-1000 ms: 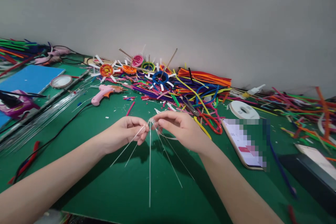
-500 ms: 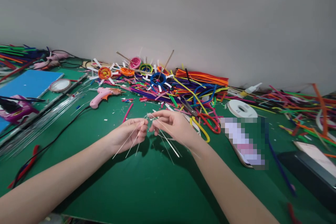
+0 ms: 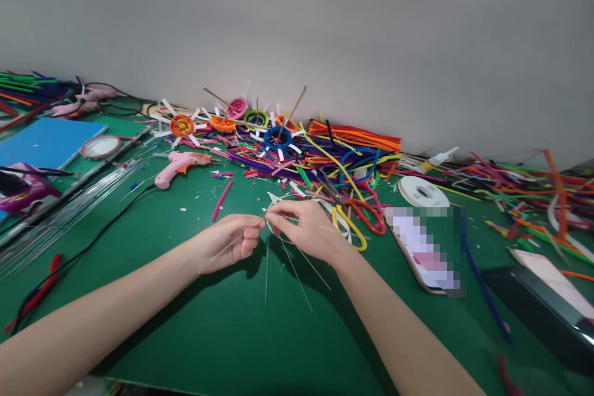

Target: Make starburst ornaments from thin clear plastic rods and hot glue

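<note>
Over the green table, my left hand [image 3: 231, 244] is closed, thumb and forefinger pinching thin, pale wires [image 3: 296, 276]. My right hand [image 3: 310, 230] meets it fingertip to fingertip, also pinching the wires where they come together. Several wire ends fan down below the right hand, and another crosses the left palm. The exact joint between the fingertips is too small to make out. Beyond the hands lie a short pink pipe cleaner [image 3: 222, 200] and a pair of scissors with red handles [image 3: 371, 219].
A pink glue gun [image 3: 175, 168] lies left, its cord trailing forward, near a bundle of thin wires [image 3: 88, 207]. Colourful pipe cleaners [image 3: 357, 133] and small coiled flower shapes [image 3: 278, 138] fill the back. Right are a white spool [image 3: 420, 190] and a phone with blurred screen [image 3: 420, 250].
The fingertips of both hands have come together, and my right hand's fingers have closed more. The wires have swung, with fewer now spread below my left hand.
</note>
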Tool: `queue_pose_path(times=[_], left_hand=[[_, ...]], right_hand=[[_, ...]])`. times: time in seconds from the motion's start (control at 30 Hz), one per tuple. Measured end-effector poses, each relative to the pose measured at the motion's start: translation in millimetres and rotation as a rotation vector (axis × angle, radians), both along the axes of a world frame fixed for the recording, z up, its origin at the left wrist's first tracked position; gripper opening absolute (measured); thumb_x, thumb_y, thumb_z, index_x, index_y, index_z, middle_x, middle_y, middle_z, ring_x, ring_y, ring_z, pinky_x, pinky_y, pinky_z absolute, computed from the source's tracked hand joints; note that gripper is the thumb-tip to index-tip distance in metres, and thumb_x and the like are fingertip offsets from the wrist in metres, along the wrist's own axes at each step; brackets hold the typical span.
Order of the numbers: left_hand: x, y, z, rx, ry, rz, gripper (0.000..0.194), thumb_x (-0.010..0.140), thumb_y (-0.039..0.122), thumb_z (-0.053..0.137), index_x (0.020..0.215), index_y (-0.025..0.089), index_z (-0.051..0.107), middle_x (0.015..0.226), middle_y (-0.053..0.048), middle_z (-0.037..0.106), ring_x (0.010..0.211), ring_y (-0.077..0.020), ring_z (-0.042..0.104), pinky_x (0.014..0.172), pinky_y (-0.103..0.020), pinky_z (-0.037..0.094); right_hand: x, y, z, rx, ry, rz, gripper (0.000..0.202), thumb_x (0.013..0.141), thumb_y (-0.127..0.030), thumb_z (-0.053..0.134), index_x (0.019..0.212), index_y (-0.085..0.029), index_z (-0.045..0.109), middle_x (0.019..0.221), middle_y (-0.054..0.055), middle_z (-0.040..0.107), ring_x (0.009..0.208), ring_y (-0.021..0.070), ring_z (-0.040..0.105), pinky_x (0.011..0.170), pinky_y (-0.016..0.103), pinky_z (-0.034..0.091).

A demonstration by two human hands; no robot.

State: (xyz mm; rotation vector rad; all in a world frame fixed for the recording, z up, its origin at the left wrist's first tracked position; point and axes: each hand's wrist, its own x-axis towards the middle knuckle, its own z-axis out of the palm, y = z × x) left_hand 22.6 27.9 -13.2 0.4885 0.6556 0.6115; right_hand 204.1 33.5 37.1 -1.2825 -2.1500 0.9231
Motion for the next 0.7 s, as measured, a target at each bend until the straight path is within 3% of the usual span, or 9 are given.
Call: queue_pose_path(times=[0.27,0.5,0.7], left_hand=[[-1.1,0.2,3.6,0.180,0.184,-0.107,0.024,0.075,0.034,0.065,0.071,0.015,0.052,0.046,0.010,0.036,0.040,-0.0041,0.043,0.044,-0.017,0.031],[-2.3,2.6,4.6,0.418,0.390,-0.180,0.016,0.076,0.023,0.054,0.063,0.016,0.047,0.046,0.007,0.043,0.042,-0.0092,0.053,0.048,-0.021,0.035],[-3.7,1.9,1.7,0.511,0.453,-0.203,0.025,0.082,0.034,0.050,0.064,0.017,0.046,0.047,0.007,0.044,0.044,-0.0095,0.053,0.050,-0.022,0.037]], right_hand=[[-4.7,-0.9,0.3,-0.264,0.071,-0.002,0.020,0.083,-0.020,0.054,0.066,-0.017,0.064,0.057,-0.001,0.063,0.056,0.0104,0.059,0.060,0.024,0.045],[-5.1,0.2,-19.8,-0.436,0.218,-0.020,0.019,0.081,-0.021,0.056,0.062,-0.017,0.059,0.051,-0.003,0.059,0.051,0.0103,0.058,0.057,0.024,0.046],[-7.5,-0.3,-33.8,-0.512,0.337,-0.032,0.019,0.080,-0.023,0.058,0.063,-0.017,0.060,0.051,-0.004,0.058,0.049,0.0106,0.060,0.057,0.025,0.046]])
